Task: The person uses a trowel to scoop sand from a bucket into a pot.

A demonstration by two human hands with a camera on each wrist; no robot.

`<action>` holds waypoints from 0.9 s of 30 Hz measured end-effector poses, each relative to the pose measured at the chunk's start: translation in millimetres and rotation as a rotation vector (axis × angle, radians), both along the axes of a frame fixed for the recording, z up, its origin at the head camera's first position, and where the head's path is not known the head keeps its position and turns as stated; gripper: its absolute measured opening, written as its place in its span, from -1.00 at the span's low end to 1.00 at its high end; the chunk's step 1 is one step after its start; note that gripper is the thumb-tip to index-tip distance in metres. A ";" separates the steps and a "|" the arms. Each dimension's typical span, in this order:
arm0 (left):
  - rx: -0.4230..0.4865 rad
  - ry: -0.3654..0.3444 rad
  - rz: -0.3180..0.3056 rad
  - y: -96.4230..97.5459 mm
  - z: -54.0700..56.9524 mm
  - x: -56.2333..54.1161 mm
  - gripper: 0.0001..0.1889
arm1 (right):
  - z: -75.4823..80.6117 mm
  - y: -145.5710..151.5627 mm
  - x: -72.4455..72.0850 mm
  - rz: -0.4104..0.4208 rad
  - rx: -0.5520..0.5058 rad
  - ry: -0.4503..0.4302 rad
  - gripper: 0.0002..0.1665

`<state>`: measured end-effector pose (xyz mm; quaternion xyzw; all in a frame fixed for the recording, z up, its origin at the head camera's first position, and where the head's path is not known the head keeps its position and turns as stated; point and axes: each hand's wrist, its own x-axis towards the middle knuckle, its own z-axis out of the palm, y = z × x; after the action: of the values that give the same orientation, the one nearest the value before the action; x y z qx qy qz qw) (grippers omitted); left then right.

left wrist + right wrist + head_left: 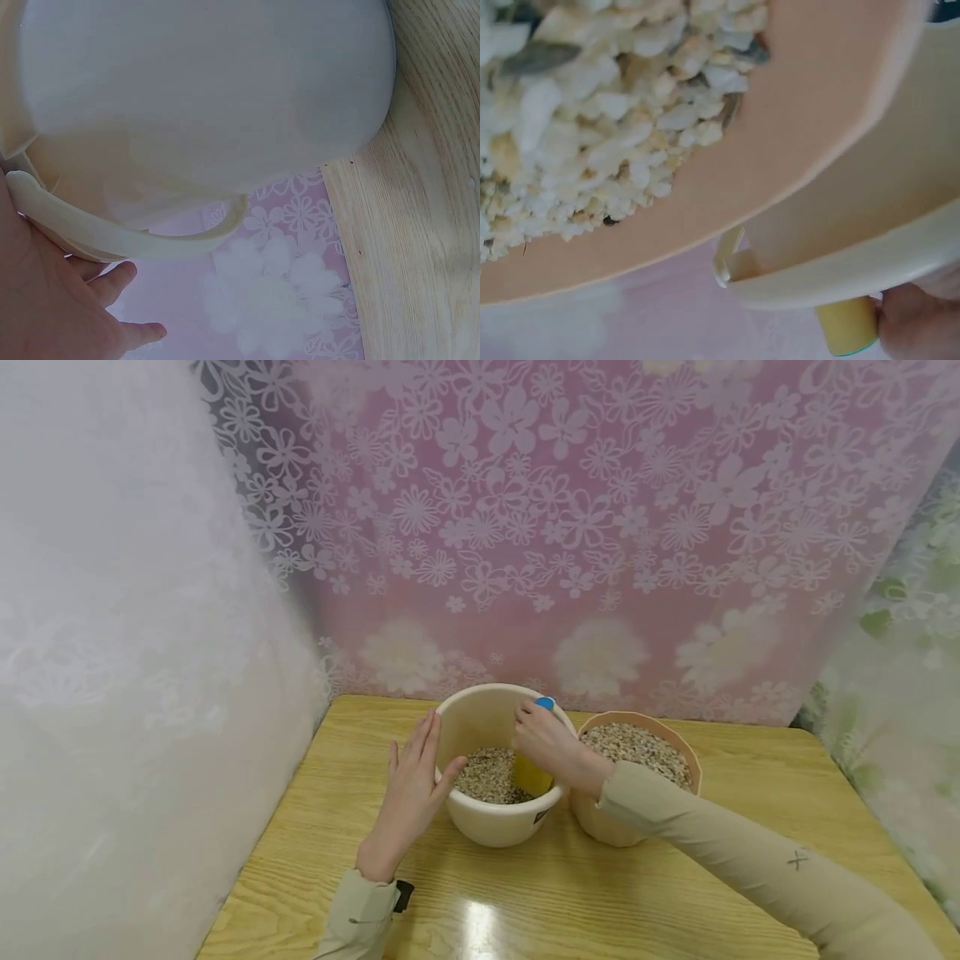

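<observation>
A cream plastic bucket (495, 827) stands on the table, with gravel (487, 777) in its bottom. My left hand (411, 785) rests against the bucket's left rim, fingers straight and the thumb lying over the edge. In the left wrist view that hand (60, 300) is beside the bucket's handle (135, 238). My right hand (547, 739) reaches over the right rim and grips a yellow scoop (532, 774) with a blue handle end. The scoop's blade is down inside the bucket, at the gravel. The right wrist view catches the yellow handle (847, 326) beside the fingers.
Close to the bucket's right stands a peach-coloured pot (611, 818) filled with pale gravel (637, 747), under my right forearm. Both are on a wood-grain table (300, 860). A pink flowered curtain (525, 527) hangs behind, a whitish sheet (150, 652) at the left.
</observation>
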<state>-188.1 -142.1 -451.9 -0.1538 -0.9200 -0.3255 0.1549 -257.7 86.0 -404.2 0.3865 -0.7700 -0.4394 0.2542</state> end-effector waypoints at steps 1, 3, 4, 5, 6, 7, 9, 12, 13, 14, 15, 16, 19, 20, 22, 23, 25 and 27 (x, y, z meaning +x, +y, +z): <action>0.000 -0.001 0.001 0.2 -0.1 0.1 -0.16 | -0.3 0.2 -0.3 0.008 0.008 0.015 -0.56; 0.001 -0.001 0.002 0.7 -0.1 0.4 -0.16 | -0.5 -0.2 -1.6 0.030 -0.009 -0.004 -0.59; 0.003 -0.003 0.002 0.8 0.1 0.4 -0.16 | -0.3 0.1 -1.9 0.033 -0.010 -0.004 -0.61; 0.001 -0.004 0.002 0.8 -0.3 0.2 -0.16 | 0.0 0.4 -2.1 0.031 -0.009 -0.009 -0.64; -0.001 -0.007 0.002 0.8 -0.3 0.3 -0.16 | 0.3 0.6 -2.4 0.025 -0.008 -0.016 -0.66; -0.002 -0.011 0.001 0.7 -0.2 0.3 -0.16 | 0.7 0.8 -2.7 0.019 -0.009 -0.023 -0.68; -0.001 -0.015 -0.002 0.4 -0.2 0.5 -0.16 | 1.5 0.5 -3.2 -0.001 -0.017 -0.044 -0.72; -0.004 -0.012 -0.002 -0.2 -0.3 0.3 -0.16 | 2.3 -0.7 -4.2 -0.047 -0.022 -0.055 -0.73; -0.006 -0.009 -0.002 -0.3 -0.5 0.0 -0.17 | 2.2 -1.0 -4.6 -0.059 -0.024 -0.058 -0.73; -0.008 -0.005 -0.001 -0.2 -0.5 -0.2 -0.17 | 2.0 -1.2 -4.9 -0.066 -0.023 -0.058 -0.75; -0.011 -0.002 0.000 -0.2 -0.6 -0.5 -0.18 | 1.8 -1.4 -5.2 -0.070 -0.020 -0.057 -0.77; -0.013 -0.001 0.001 -0.1 -0.7 -0.7 -0.18 | 1.5 -1.4 -5.7 -0.067 -0.022 -0.057 -0.79; -0.006 -0.008 0.002 0.2 -1.0 -1.1 -0.19 | 0.4 -0.9 -7.1 -0.025 -0.004 -0.045 -0.79; -0.003 -0.010 0.002 0.3 -1.1 -1.2 -0.19 | 0.2 -0.5 -7.4 -0.005 -0.006 -0.046 -0.78; 0.000 -0.015 0.002 0.4 -1.1 -1.0 -0.19 | 0.1 0.0 -7.4 0.030 -0.025 -0.071 -0.73; 0.001 -0.017 0.002 0.3 -1.1 -1.0 -0.19 | 0.3 0.1 -7.1 0.047 -0.037 -0.092 -0.70; 0.000 -0.019 0.002 0.0 -0.9 -0.7 -0.18 | 1.0 0.1 -5.7 0.069 -0.073 -0.145 -0.69; -0.003 -0.019 0.002 -0.4 -0.7 -0.3 -0.18 | 1.7 -0.5 -3.8 0.090 -0.121 -0.211 -0.70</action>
<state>-188.4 -142.5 -452.6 -0.1499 -0.9222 -0.3251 0.1465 -261.5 85.5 -402.4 0.4487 -0.7994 -0.3372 0.2142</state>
